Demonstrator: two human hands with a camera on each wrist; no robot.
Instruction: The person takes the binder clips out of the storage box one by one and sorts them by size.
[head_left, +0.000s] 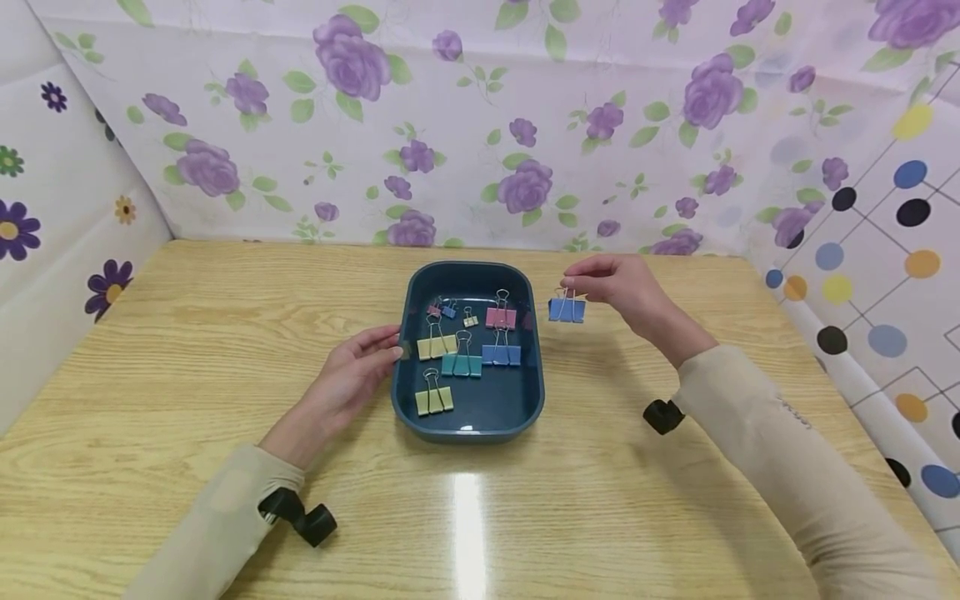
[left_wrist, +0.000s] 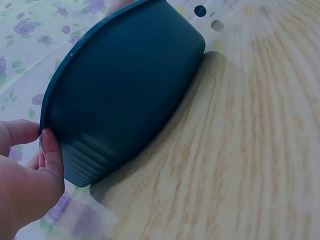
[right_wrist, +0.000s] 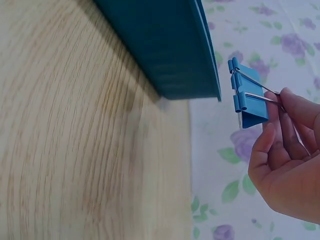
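From the head view, the right hand point(head_left: 615, 287) pinches the wire handles of a blue binder clip point(head_left: 566, 310), which hangs below that grip, in the air just right of the dark teal tray point(head_left: 468, 421). The left hand point(head_left: 360, 367) rests on the pale wood-grain surface point(head_left: 187, 350), its fingertips against the tray's left wall, fingers loosely extended and clasping nothing. Inside the tray lie yellow, teal, pink and blue clips. Floral cloth with purple roses point(head_left: 352, 62) hangs behind the surface; a dotted sheet point(head_left: 885, 275) stands at the right. In the left wrist view, the left hand point(left_wrist: 27, 180) touches the tray's point(left_wrist: 125, 90) rim and ribbed wall with its fingertips, the surface point(left_wrist: 240, 150) stretching beyond. In the right wrist view, the right hand point(right_wrist: 290, 155) grips the handles of the blue binder clip point(right_wrist: 247, 95) just off the tray's point(right_wrist: 165, 45) rim, above the surface point(right_wrist: 75, 140).
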